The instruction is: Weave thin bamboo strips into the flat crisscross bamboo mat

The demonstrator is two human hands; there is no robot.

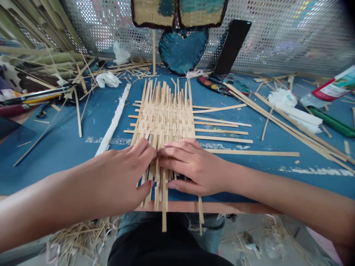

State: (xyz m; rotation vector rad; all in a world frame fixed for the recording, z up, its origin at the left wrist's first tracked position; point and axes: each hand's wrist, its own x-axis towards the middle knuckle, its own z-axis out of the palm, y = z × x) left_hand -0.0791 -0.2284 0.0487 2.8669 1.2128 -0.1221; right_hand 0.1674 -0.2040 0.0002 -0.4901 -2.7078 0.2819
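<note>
A half-woven mat of pale bamboo strips point(166, 114) lies on the blue table before me, its loose strip ends sticking out at the far side, the right and toward me. My left hand point(133, 166) rests on the near left part of the weave, fingers curled down onto the strips and their tips partly hidden. My right hand point(191, 166) lies over the near right part, fingers stretched out flat across the strips. The fingertips of both hands meet near the middle. A single long strip point(257, 152) runs out to the right from under my right hand.
A blue heart-shaped piece point(184, 51) and a black phone point(233, 46) lean on the perforated metal screen point(97, 33). A paint palette point(219, 85), long loose strips point(291, 127), crumpled tissue point(283, 99) and a bottle point(330, 87) lie to the right. Bamboo poles point(39, 22) stand left.
</note>
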